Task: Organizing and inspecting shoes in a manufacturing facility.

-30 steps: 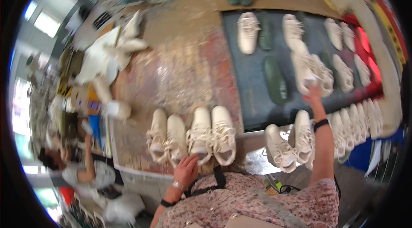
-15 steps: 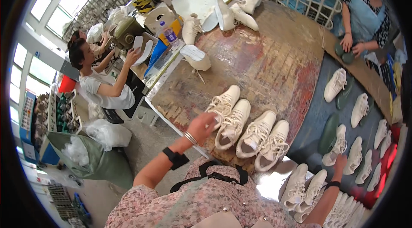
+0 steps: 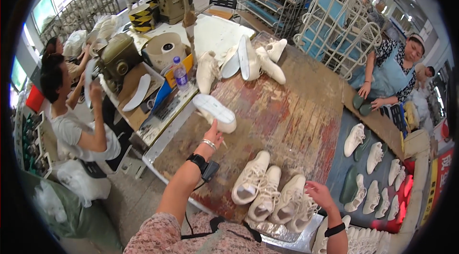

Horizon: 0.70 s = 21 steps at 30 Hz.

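Note:
My left hand (image 3: 215, 135) reaches over the worktable (image 3: 287, 110) with its fingers apart. Its fingertips are at the near edge of a cream sneaker (image 3: 217, 113) lying with its pale sole up; whether they press on it I cannot tell. At the front edge of the table stands a row of several cream lace-up sneakers (image 3: 252, 177). Over the rightmost sneaker (image 3: 302, 215) of that row is my right hand (image 3: 319, 193), fingers stretched out and nothing in them. Further cream sneakers (image 3: 246, 58) lie in a group at the table's far end.
On the right, a dark belt (image 3: 337, 168) carries sneakers and green shoe-shaped forms (image 3: 350, 184). One person (image 3: 382, 77) handles green forms beyond it; another (image 3: 76, 120) sits at left holding a sole. A water bottle (image 3: 180, 74) stands near machines. Wire racks (image 3: 272, 3) stand behind.
The view has tilted upward. My left hand has gone from the sneaker row outward to the upturned sneaker. My right hand has left a sneaker on the belt and come back to the row.

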Each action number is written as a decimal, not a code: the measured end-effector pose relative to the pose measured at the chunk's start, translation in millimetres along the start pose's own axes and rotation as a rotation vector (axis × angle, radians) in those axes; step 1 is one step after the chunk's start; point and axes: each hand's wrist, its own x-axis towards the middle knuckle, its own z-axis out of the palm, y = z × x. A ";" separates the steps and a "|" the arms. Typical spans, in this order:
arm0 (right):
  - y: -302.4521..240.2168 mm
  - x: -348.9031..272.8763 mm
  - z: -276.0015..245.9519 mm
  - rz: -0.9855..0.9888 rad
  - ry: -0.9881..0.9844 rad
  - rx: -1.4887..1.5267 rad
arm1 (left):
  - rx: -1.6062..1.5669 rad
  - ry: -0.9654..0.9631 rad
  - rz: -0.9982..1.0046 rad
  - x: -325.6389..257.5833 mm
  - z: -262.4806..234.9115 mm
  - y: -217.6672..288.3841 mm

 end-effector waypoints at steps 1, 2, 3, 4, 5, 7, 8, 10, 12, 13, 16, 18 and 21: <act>-20.6 10.9 4.9 -0.025 -0.096 -0.076 | -0.051 0.012 -0.007 16.7 1.0 -0.6; -38.4 27.7 8.5 -0.051 -0.198 -0.150 | -0.089 -0.044 -0.031 31.0 -0.8 -1.6; -54.1 50.9 12.3 -0.055 -0.185 -0.158 | -0.128 0.002 -0.064 45.9 -4.9 -1.4; -65.1 76.6 13.7 -0.065 -0.247 -0.208 | -0.126 -0.031 -0.054 55.1 -4.6 -2.2; -73.6 103.5 12.9 -0.070 -0.306 -0.260 | -0.125 -0.066 -0.047 59.8 -2.2 -3.7; -86.0 176.1 19.7 -0.129 -0.282 -0.314 | -0.232 -0.065 0.057 58.3 2.8 -8.0; -105.4 218.2 30.0 -0.164 -0.262 -0.352 | -0.245 -0.084 0.075 56.6 -1.1 -6.1; -116.2 321.3 49.0 -0.247 -0.271 -0.354 | -0.253 -0.090 0.089 49.2 -6.0 -3.2; -173.3 401.8 95.0 -0.118 -0.202 -0.361 | -0.256 -0.061 0.103 40.6 -23.7 -2.6; -179.0 444.2 105.8 -0.167 -0.118 -0.339 | -0.256 -0.083 0.094 39.1 -25.3 -7.9; -181.0 542.8 163.5 -0.166 0.067 -0.145 | -0.210 -0.110 0.064 26.7 -18.3 -10.5; -179.2 567.7 183.4 0.041 0.312 -0.080 | -0.037 -0.068 0.030 25.0 -20.1 -19.8; -213.9 512.3 214.6 0.095 0.246 -0.304 | 0.060 0.191 -0.005 -16.3 -26.5 -13.9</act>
